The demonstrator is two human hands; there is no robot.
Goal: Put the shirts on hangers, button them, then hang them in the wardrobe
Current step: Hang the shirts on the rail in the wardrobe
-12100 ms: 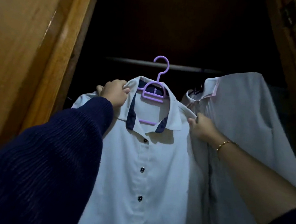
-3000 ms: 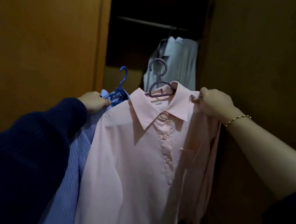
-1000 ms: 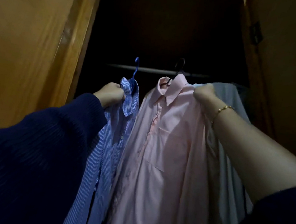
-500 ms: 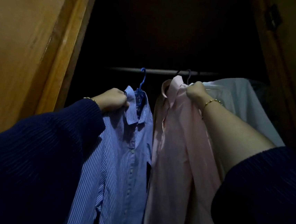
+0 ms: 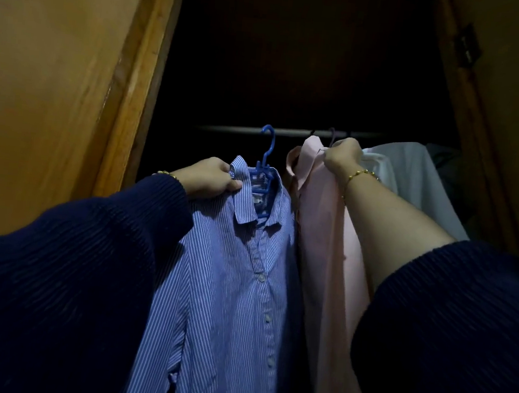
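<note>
A blue striped shirt [image 5: 227,282] hangs buttoned on a blue hanger [image 5: 266,162] whose hook is level with the wardrobe rail [image 5: 236,129]. My left hand [image 5: 209,177] grips this shirt at its left collar and shoulder. To its right a pink shirt [image 5: 323,240] hangs side-on from a dark hanger hook [image 5: 331,135] at the rail. My right hand [image 5: 342,158] grips the pink shirt's top at the hanger neck. Whether either hook sits over the rail is hard to tell.
A white shirt [image 5: 412,179] hangs on the rail to the right of the pink one. The wooden wardrobe frame [image 5: 137,73] rises on the left, and a wooden door with a hinge [image 5: 467,47] stands on the right. The wardrobe interior is dark.
Over the last second both hands have lifted the two shirts into the wardrobe up to the rail. The pink shirt has turned side-on near the white shirt; the blue shirt now faces me.
</note>
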